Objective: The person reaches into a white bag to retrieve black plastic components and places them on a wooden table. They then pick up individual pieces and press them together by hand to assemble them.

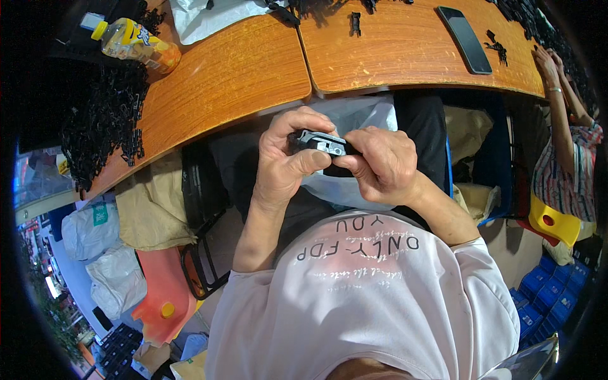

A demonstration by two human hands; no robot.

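Observation:
Above my lap, just off the near table edge, both my hands meet on a small black part with a silver-grey metal face (324, 144); its exact kind I cannot make out. My left hand (282, 151) grips its left end, thumb pressed along the near side and fingers curled over the far side. At its right end, the thumb and bent fingers of my right hand (383, 163) pinch it, hiding that end. Below the hands a translucent plastic bag (364, 114) is spread over my lap.
A wooden table (234, 76) bears a heap of black plastic parts (104, 117), an orange drink bottle (139, 44), a phone (464, 39) and a loose black clip (355, 24). At right, another person's hands (548, 66) work by more black parts. Blue crates (551, 294) stand lower right.

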